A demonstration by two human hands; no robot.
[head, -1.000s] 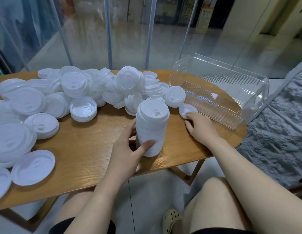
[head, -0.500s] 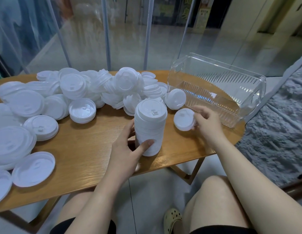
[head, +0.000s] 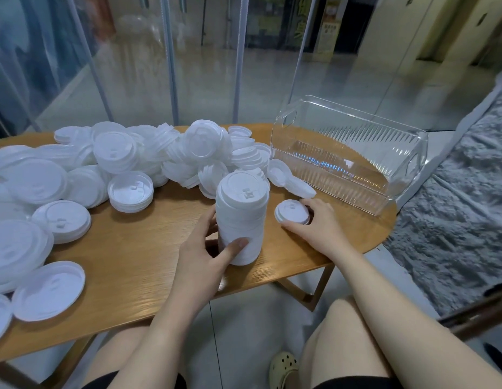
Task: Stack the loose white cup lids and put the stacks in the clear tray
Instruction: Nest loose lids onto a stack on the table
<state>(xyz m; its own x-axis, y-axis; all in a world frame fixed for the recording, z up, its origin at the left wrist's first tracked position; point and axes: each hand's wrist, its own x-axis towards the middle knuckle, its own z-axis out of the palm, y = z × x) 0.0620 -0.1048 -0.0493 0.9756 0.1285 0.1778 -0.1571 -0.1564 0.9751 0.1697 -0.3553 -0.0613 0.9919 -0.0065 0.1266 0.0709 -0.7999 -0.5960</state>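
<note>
White lid (head: 292,211) pinched in my right fingers (head: 314,209); left hand (head: 205,251) clamps the stack (head: 241,220). Seat it squarely at nine o'clock.

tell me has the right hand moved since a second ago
Yes. The right hand came back from beside the clear tray toward the tall lid stack, now holding a single lid.

1. We seem to be in a shop or commercial unit: glass walls (head: 205,66) face a tiled corridor (head: 342,80)
2. Signs (head: 327,37) stand beyond the glass
3. Our wooden table (head: 137,248) carries bulk cup lids (head: 126,164), which points to a drinks business
4. A grey rug (head: 454,206) lies beside it
</note>
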